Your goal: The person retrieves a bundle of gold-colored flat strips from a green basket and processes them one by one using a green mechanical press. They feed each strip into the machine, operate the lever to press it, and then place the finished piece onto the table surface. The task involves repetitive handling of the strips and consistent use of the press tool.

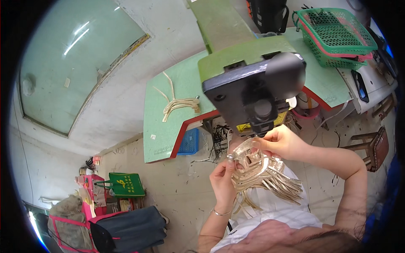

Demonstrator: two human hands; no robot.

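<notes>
A woven gold strappy piece (249, 175), resembling a sandal upper, hangs in front of my white clothing. Many narrow strips trail from it to the right. My left hand (224, 181) pinches its left edge between thumb and fingers, beside a small shiny round bit (230, 157). My right hand (282, 142) is closed on its upper band, just below the machine's working end. Directly above both hands looms a green machine head (249, 52) with a black front (240, 90). The band partly hides behind my right fingers, and whether it touches the machine I cannot tell.
On the light green tabletop (158, 137) at left lies another gold strap piece (181, 105). Green and pink baskets (341, 38) stack at the upper right, near a dark phone (360, 86). A wooden stool (375, 147) stands right; a green bag (126, 184) sits lower left.
</notes>
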